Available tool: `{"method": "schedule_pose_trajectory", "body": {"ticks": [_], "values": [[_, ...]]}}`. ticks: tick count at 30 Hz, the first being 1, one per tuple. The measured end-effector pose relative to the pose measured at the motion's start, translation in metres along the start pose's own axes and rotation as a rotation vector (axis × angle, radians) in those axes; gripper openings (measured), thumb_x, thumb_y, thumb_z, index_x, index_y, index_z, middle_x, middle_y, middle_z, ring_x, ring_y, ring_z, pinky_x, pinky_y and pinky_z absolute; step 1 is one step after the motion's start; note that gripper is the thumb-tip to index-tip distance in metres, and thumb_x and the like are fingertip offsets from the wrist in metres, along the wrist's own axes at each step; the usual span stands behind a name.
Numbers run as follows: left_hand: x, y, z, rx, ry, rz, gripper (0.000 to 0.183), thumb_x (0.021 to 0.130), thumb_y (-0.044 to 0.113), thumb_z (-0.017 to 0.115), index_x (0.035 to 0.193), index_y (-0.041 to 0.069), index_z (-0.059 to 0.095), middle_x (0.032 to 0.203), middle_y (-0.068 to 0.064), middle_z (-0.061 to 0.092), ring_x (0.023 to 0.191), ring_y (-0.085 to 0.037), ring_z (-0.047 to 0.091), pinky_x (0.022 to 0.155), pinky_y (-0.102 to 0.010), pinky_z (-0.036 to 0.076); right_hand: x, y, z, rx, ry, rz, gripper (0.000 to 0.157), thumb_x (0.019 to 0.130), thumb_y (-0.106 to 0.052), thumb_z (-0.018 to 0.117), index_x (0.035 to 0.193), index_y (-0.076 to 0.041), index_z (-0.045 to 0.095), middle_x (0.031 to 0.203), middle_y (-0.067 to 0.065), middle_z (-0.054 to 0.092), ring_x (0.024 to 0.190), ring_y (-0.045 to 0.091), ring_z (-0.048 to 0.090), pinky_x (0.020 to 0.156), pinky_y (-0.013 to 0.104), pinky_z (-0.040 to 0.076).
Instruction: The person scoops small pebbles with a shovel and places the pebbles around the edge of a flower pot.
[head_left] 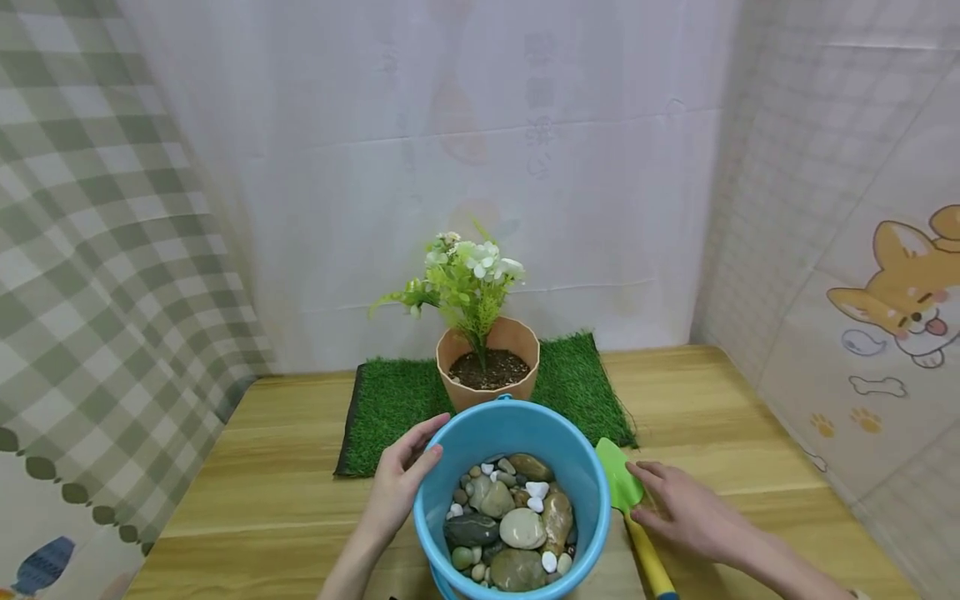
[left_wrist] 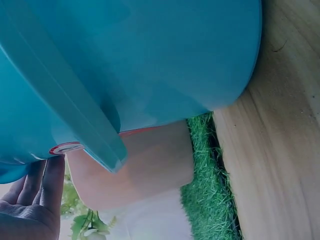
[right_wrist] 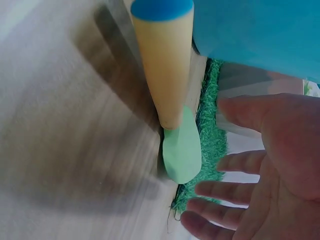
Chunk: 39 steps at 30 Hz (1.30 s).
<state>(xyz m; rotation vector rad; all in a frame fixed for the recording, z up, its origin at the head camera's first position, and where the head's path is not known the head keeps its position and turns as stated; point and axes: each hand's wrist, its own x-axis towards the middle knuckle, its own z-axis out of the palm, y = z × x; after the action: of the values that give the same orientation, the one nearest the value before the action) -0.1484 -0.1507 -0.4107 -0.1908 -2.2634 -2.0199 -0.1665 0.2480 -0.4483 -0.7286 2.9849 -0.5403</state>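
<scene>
Find blue bucket (head_left: 525, 425) at 6 o'clock in head view, with left hand (head_left: 401, 475) laid straight-fingered against its 10 o'clock side. Find green trowel (head_left: 621, 483) at bucket's 3 o'clock, with right hand (head_left: 686, 508) just beside it, fingers extended, holding nothing. Judge best to wrap yellow handle (head_left: 651, 557) firmly while bracing bucket. See stones (head_left: 522, 529) inside from head view only; see red-ringed label (left_wrist: 66, 147) from left wrist view only.

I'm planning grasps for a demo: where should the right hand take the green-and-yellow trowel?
Probably by its yellow handle, from above and the right. The handle is thick, rounded and points back toward the person, while the blue bucket stands close on its left. The right hand is on that right side, fingers extended.
</scene>
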Motion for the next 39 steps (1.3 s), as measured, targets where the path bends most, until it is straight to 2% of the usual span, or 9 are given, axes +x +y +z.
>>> {"method": "schedule_pose_trajectory", "body": {"ticks": [9,15,18,21,23,25,33,35,39], "values": [[0.000,-0.001,0.005,-0.038,-0.009,-0.013,0.044,0.107,0.013,0.056,0.149,0.001,0.056,0.148,-0.024,0.062,0.115,0.006,0.067,0.095,-0.016,0.056,-0.007,0.001,0.005,-0.025,-0.104,0.142,0.076,0.088,-0.046,0.081,0.143,0.002,0.061,0.143,0.025,0.064,0.126,0.047,0.064,0.103,0.066,0.054],[-0.003,-0.002,0.001,-0.036,0.018,-0.014,0.042,0.106,0.011,0.056,0.147,0.001,0.058,0.144,-0.024,0.065,0.112,0.002,0.069,0.093,-0.020,0.059,-0.009,-0.005,0.015,-0.017,-0.131,0.168,0.077,0.088,-0.050,0.080,0.141,0.003,0.063,0.139,0.023,0.066,0.124,0.044,0.066,0.104,0.065,0.054],[-0.003,-0.003,-0.001,-0.037,0.001,-0.015,0.043,0.107,0.013,0.056,0.149,0.001,0.057,0.146,-0.023,0.063,0.114,0.002,0.068,0.094,-0.021,0.059,-0.011,-0.008,0.018,-0.039,-0.122,0.179,0.065,0.086,-0.053,0.080,0.131,-0.006,0.071,0.124,0.010,0.072,0.106,0.025,0.071,0.092,0.050,0.061],[-0.002,-0.003,0.000,-0.036,-0.009,-0.016,0.044,0.108,0.014,0.056,0.150,0.002,0.056,0.148,-0.022,0.062,0.116,0.004,0.067,0.096,-0.021,0.058,-0.014,-0.009,0.018,-0.072,-0.120,0.170,0.053,0.084,-0.056,0.080,0.118,-0.016,0.075,0.111,-0.003,0.071,0.086,0.007,0.061,0.074,0.033,0.057],[-0.002,-0.003,0.001,-0.033,-0.008,-0.013,0.044,0.108,0.014,0.055,0.150,0.002,0.056,0.148,-0.022,0.062,0.116,0.004,0.067,0.097,-0.022,0.059,-0.014,-0.008,0.017,-0.082,-0.138,0.156,0.048,0.084,-0.057,0.080,0.109,-0.017,0.076,0.106,-0.005,0.070,0.080,0.004,0.054,0.068,0.028,0.051],[-0.002,-0.003,0.001,-0.028,-0.005,-0.011,0.043,0.108,0.013,0.055,0.149,0.002,0.056,0.148,-0.022,0.062,0.116,0.004,0.067,0.098,-0.024,0.059,-0.014,-0.008,0.017,-0.084,-0.150,0.141,0.048,0.083,-0.057,0.081,0.106,-0.015,0.077,0.109,-0.003,0.072,0.081,0.004,0.055,0.069,0.029,0.052],[-0.004,-0.003,0.001,-0.019,-0.003,-0.008,0.043,0.108,0.014,0.055,0.150,0.003,0.056,0.150,-0.022,0.061,0.118,0.006,0.066,0.100,-0.025,0.058,-0.018,-0.003,0.017,-0.010,-0.134,0.061,0.019,0.084,-0.033,0.082,0.080,-0.017,0.071,0.089,-0.006,0.064,0.066,-0.001,0.044,0.057,0.021,0.041],[-0.004,-0.003,0.001,-0.020,-0.002,-0.011,0.043,0.108,0.014,0.055,0.150,0.003,0.056,0.150,-0.022,0.061,0.118,0.006,0.066,0.101,-0.025,0.058,-0.018,-0.003,0.016,0.015,-0.133,0.084,0.015,0.082,-0.026,0.082,0.080,-0.016,0.071,0.086,-0.007,0.061,0.065,-0.001,0.044,0.057,0.020,0.042],[-0.003,-0.003,0.001,-0.024,-0.005,-0.013,0.044,0.108,0.015,0.055,0.150,0.003,0.056,0.150,-0.022,0.062,0.118,0.005,0.066,0.101,-0.028,0.059,-0.018,-0.002,0.012,0.083,-0.141,0.251,0.015,0.080,-0.018,0.081,0.091,-0.013,0.073,0.084,-0.006,0.063,0.067,0.005,0.047,0.059,0.021,0.044]]}}
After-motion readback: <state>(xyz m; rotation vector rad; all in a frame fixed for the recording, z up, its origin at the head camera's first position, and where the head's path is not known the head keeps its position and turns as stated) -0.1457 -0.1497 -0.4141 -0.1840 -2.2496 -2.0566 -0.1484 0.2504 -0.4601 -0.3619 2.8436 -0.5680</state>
